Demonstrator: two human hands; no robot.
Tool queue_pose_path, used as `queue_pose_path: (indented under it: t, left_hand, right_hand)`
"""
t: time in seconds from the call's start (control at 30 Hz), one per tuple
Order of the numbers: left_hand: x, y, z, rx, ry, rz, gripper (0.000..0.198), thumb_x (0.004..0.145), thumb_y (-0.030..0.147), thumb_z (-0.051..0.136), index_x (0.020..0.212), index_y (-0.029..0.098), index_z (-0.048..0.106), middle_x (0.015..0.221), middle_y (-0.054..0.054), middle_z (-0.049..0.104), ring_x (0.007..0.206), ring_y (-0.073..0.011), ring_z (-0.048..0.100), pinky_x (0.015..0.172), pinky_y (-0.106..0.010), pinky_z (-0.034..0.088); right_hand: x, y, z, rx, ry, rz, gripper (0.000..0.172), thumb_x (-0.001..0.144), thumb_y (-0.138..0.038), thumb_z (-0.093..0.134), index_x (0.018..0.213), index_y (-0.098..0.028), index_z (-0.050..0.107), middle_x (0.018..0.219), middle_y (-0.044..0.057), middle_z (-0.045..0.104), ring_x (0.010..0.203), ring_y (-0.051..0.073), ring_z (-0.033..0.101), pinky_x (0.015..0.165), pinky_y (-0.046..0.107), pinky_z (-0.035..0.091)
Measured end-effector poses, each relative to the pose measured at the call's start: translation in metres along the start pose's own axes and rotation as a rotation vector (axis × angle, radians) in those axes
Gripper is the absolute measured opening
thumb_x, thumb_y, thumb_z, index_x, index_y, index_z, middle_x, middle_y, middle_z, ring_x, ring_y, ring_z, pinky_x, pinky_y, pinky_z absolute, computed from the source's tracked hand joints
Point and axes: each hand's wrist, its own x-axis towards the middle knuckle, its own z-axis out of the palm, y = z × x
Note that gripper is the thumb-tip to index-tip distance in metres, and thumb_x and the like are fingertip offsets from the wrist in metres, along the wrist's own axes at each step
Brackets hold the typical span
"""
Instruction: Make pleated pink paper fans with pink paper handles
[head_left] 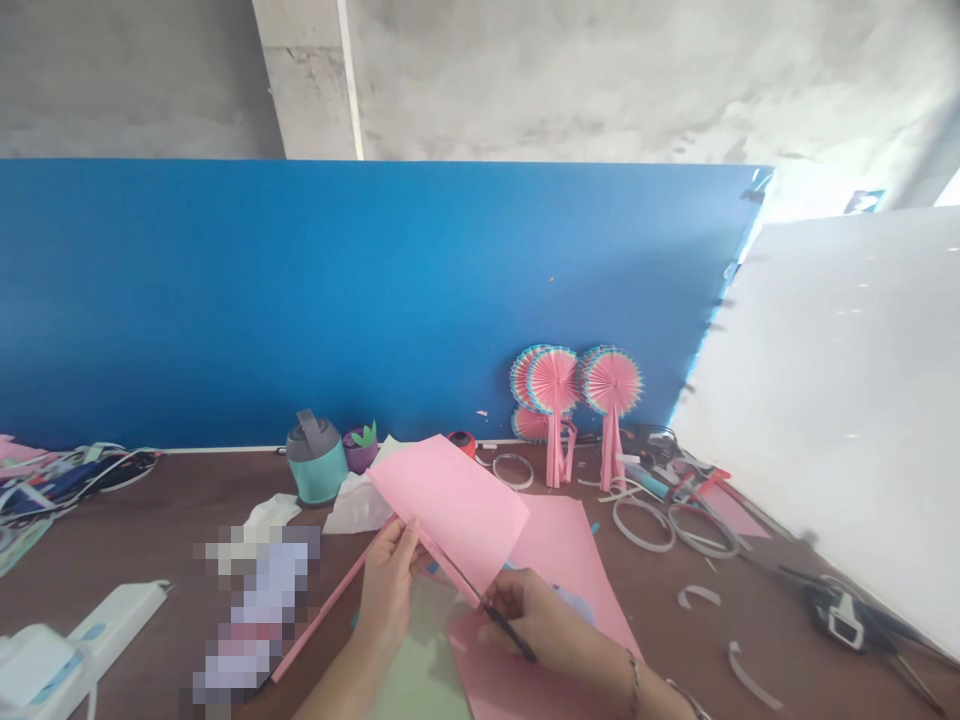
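My left hand (391, 575) pinches a pink sheet of paper (450, 495) by its near edge, thumb on top, and holds it tilted above the table. At the sheet's lower right edge, my right hand (529, 615) grips a slim dark-handled cutting tool (511, 632). Its thin blade lies along a narrow pink strip at that edge; whether it is a knife or scissors I cannot tell. Under both hands lie a larger pink sheet (574, 540) and a pale green sheet (424, 650). A long narrow pink strip (322, 612) slants down left of my left hand.
Pink pleated paper fans (613, 382) lean against the blue partition (375, 300). Rolls of pale strip (643, 525) and a black-handled tool (840, 612) lie right. A teal container (316, 465) and purple pot (361, 450) stand behind. A power strip (120, 630) is at left.
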Motion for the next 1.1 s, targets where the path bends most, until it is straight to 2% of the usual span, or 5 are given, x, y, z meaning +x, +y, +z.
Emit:
queue_pose_path:
  t: [0.27, 0.47, 0.63, 0.87, 1.1]
  left_hand:
    - [0.001, 0.001, 0.002, -0.010, -0.003, -0.002, 0.036, 0.068, 0.048, 0.070, 0.078, 0.015, 0.065, 0.079, -0.006, 0.071, 0.075, -0.0215, 0.066, 0.063, -0.028, 0.050]
    - [0.003, -0.001, 0.001, -0.057, -0.005, -0.012, 0.037, 0.067, 0.046, 0.073, 0.086, 0.014, 0.067, 0.083, -0.007, 0.072, 0.076, -0.0217, 0.067, 0.065, -0.029, 0.051]
    - [0.009, 0.000, -0.006, -0.134, 0.058, 0.001, 0.039, 0.065, 0.042, 0.075, 0.092, 0.014, 0.067, 0.084, -0.006, 0.072, 0.074, -0.0199, 0.067, 0.063, -0.027, 0.051]
    - [0.005, 0.002, -0.003, -0.126, 0.030, -0.043, 0.033, 0.063, 0.043, 0.076, 0.077, 0.015, 0.064, 0.072, -0.003, 0.069, 0.069, -0.0183, 0.065, 0.061, -0.026, 0.050]
    - [0.001, 0.002, 0.000, -0.098, 0.008, -0.031, 0.034, 0.065, 0.045, 0.074, 0.078, 0.015, 0.063, 0.072, -0.003, 0.067, 0.071, -0.0185, 0.064, 0.062, -0.026, 0.048]
  right_hand:
    - [-0.006, -0.013, -0.002, -0.060, -0.025, -0.015, 0.010, 0.062, -0.015, 0.059, 0.071, -0.013, 0.063, 0.045, -0.009, 0.042, 0.040, 0.004, 0.035, 0.038, 0.016, 0.025]
    - [-0.003, -0.010, -0.003, -0.121, 0.034, 0.030, 0.011, 0.060, -0.016, 0.061, 0.070, -0.013, 0.064, 0.045, -0.008, 0.044, 0.041, 0.004, 0.036, 0.038, 0.015, 0.025]
    - [-0.004, -0.011, -0.004, -0.134, 0.020, 0.009, 0.008, 0.060, -0.016, 0.058, 0.065, -0.014, 0.063, 0.042, -0.008, 0.041, 0.039, 0.005, 0.035, 0.038, 0.016, 0.025]
    - [-0.009, -0.023, 0.000, -0.154, 0.021, -0.013, 0.010, 0.063, -0.024, 0.059, 0.062, -0.014, 0.062, 0.046, -0.007, 0.042, 0.042, 0.005, 0.035, 0.040, 0.016, 0.026]
    - [-0.007, -0.015, 0.002, -0.281, 0.151, 0.153, 0.021, 0.061, -0.034, 0.066, 0.059, -0.015, 0.056, 0.046, -0.005, 0.047, 0.043, 0.006, 0.039, 0.039, 0.016, 0.025]
